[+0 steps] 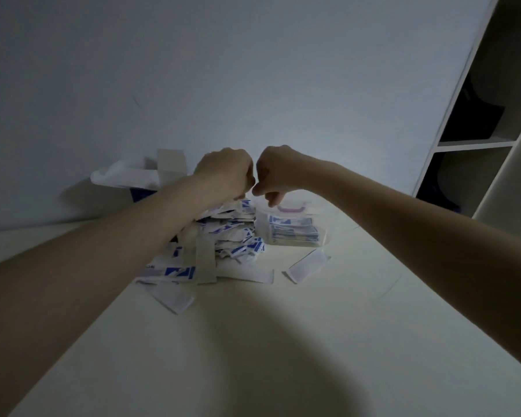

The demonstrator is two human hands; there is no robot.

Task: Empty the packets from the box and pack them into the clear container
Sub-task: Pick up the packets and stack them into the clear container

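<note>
A heap of white and blue packets lies in the middle of the table. Right of it stands the clear container, with packets stacked inside and a purple handle on top. The open box is behind the heap at the left, flaps up. My left hand is curled, fingers down in the top of the heap, gripping packets there. My right hand is curled beside it, knuckles almost touching, just above the container's left edge. Its palm side is hidden.
Loose packets lie apart from the heap: one in front of the container, another at the near left. A wall backs the white table. Open shelves stand at the right. The light is dim.
</note>
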